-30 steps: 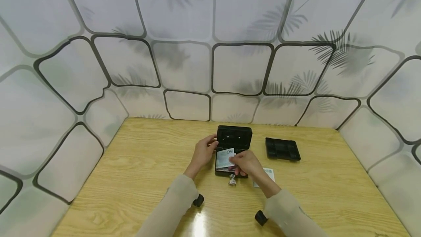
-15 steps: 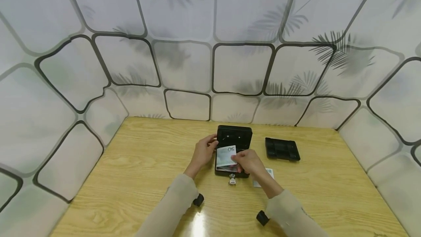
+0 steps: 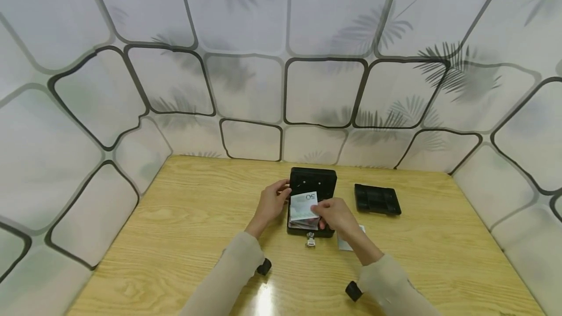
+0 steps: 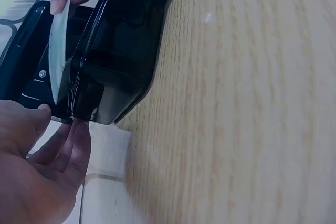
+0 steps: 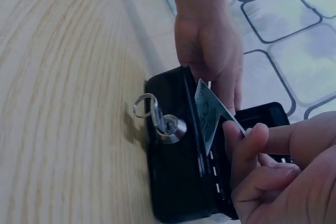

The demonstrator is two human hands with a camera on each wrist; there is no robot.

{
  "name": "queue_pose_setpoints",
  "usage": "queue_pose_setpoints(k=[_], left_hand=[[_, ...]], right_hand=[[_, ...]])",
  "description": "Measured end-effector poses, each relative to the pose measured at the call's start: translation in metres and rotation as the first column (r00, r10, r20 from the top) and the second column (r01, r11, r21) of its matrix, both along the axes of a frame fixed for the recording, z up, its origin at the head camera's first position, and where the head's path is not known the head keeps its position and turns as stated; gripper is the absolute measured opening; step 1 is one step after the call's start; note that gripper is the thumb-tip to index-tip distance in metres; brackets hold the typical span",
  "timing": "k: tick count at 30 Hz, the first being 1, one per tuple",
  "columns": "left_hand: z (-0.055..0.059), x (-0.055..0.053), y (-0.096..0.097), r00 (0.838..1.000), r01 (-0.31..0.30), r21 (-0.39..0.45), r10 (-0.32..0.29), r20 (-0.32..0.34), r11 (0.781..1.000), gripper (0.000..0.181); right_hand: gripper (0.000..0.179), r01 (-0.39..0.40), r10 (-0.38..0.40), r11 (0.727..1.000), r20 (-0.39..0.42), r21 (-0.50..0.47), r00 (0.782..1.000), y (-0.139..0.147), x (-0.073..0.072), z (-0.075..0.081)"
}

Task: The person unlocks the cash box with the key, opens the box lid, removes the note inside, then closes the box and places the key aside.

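A small black cash box (image 3: 293,231) stands on the table with its lid (image 3: 312,182) raised. My right hand (image 3: 337,216) pinches the right edge of a pale blue-green banknote (image 3: 303,206) marked 50, above the box. Beneath it, more banknotes (image 3: 305,224) lie in the box. My left hand (image 3: 271,205) holds the box at its left side by the hinge, thumb in front and fingers behind; the lid partly hides them in the head view. Keys on a ring (image 5: 147,105) hang from the lock (image 5: 171,128) at the box's front.
To the right of the box lies a black compartment tray (image 3: 377,199). Another banknote (image 3: 344,244) is on the table, partly covered by the right forearm. Patterned fabric walls (image 3: 250,87) enclose the wooden table (image 3: 197,208) at the back and sides.
My right hand has drawn the 50 note slightly up and to the right, so more of the notes below show. The left hand stays in place on the box.
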State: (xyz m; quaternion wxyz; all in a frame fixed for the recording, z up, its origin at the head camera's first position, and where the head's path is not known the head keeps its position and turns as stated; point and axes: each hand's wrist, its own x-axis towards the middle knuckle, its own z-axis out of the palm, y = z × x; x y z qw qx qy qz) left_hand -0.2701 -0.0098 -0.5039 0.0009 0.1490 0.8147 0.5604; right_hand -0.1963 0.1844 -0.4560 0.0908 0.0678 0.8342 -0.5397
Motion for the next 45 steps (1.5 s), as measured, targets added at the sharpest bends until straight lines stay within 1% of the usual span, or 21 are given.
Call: queue_pose_setpoints(k=[7,12,20,26,32,39,45], left_hand=[[0.000,0.000,-0.001,1.000,-0.005,0.000,0.005,0.010,1.000,0.033],[0.000,0.000,-0.001,1.000,-0.005,0.006,0.005,0.009,1.000,0.033],[0.002,0.001,-0.002,1.000,-0.002,0.022,0.001,0.007,1.000,0.032],[0.001,0.000,-0.002,1.000,-0.001,0.026,0.001,0.008,1.000,0.032],[0.000,0.000,-0.001,1.000,-0.005,0.033,0.005,0.003,0.999,0.030],[0.001,0.001,0.000,1.000,-0.001,0.032,0.000,0.013,0.999,0.030],[0.001,-0.001,0.000,1.000,-0.007,0.018,0.007,0.001,1.000,0.031]], right_hand=[[0.025,-0.010,0.010,1.000,-0.014,0.004,1.000,0.006,0.002,0.006],[0.022,-0.007,0.007,1.000,-0.010,-0.007,1.000,0.011,0.005,0.014],[0.021,-0.017,0.017,1.000,-0.048,-0.003,0.999,0.023,0.009,0.025],[0.025,-0.030,0.029,0.999,-0.047,-0.018,0.998,0.035,0.014,0.034],[0.027,-0.033,0.032,0.999,-0.032,-0.026,0.999,0.052,0.022,0.040],[0.027,-0.043,0.042,0.999,-0.031,-0.010,0.999,0.079,0.031,0.046],[0.030,-0.052,0.052,0.999,-0.008,0.014,0.999,0.101,0.037,0.048]])
